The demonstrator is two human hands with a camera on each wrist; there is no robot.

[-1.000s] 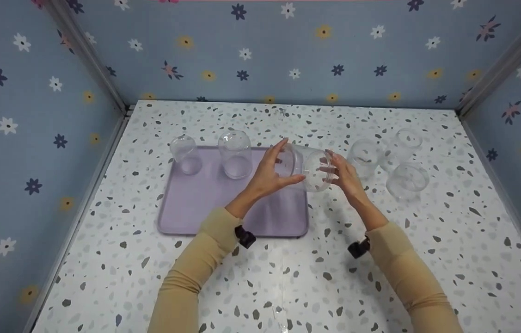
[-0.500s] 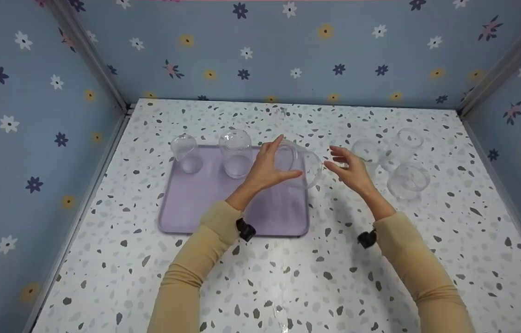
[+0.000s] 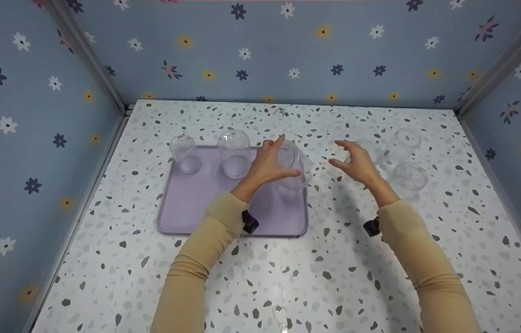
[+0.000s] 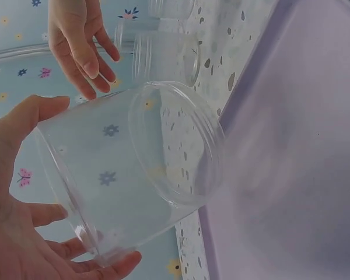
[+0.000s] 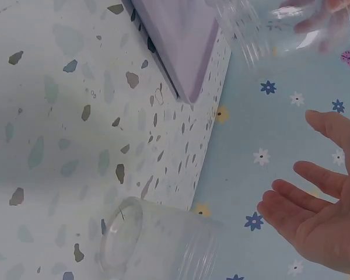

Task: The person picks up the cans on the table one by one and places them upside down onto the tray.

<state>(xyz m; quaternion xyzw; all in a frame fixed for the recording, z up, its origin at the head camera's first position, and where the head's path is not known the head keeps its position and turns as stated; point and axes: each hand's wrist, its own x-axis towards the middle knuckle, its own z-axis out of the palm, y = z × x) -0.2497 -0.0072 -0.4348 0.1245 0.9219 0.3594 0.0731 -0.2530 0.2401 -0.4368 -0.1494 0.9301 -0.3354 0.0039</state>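
My left hand (image 3: 267, 164) grips one end of a clear jar (image 4: 114, 169), thumb on one side and fingers curled on the other. The jar is held tilted above the right part of the lilac tray (image 3: 209, 208), its ringed open end towards the tray in the left wrist view. My right hand (image 3: 357, 164) is off the jar, to its right, with fingers spread and nothing in them. Two more clear vessels stand on the tray: a smaller one (image 3: 185, 155) at the left and a bigger one (image 3: 235, 155) beside it.
Several clear jars stand on the speckled table to the right; one jar (image 3: 408, 178) is nearest the front and another jar (image 3: 407, 138) farther back. In the right wrist view, a jar (image 5: 163, 242) stands below my right hand. Flower-patterned walls (image 3: 265, 41) enclose the table.
My right hand has let go of the jar and moved away to the right. My left hand keeps hold of the jar, which has shifted slightly left and tipped further down towards the tray.
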